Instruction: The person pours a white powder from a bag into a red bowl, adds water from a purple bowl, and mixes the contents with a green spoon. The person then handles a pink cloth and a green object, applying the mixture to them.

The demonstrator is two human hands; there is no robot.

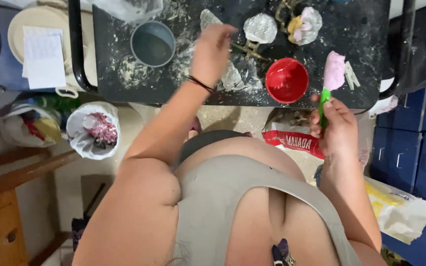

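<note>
My right hand (338, 125) grips the green stem of a pink plaster flower (334, 71), holding it upright at the near right edge of the dark table (361, 49). My left hand (212, 51) reaches over the table's middle, blurred, fingers curled near a clear plastic mould (232, 79) and a thin tool; whether it holds anything is unclear. A red bowl (287, 80) sits between my hands. A grey cup (153, 44) stands left of my left hand.
White powder dusts the table. Two more plastic-wrapped moulds (260, 28) (305, 24) lie at the far side. On the floor are a white bag of pink bits (94, 130), a red-and-white sack (294, 139), a wooden bench (6, 197), and blue drawers (420, 143) at right.
</note>
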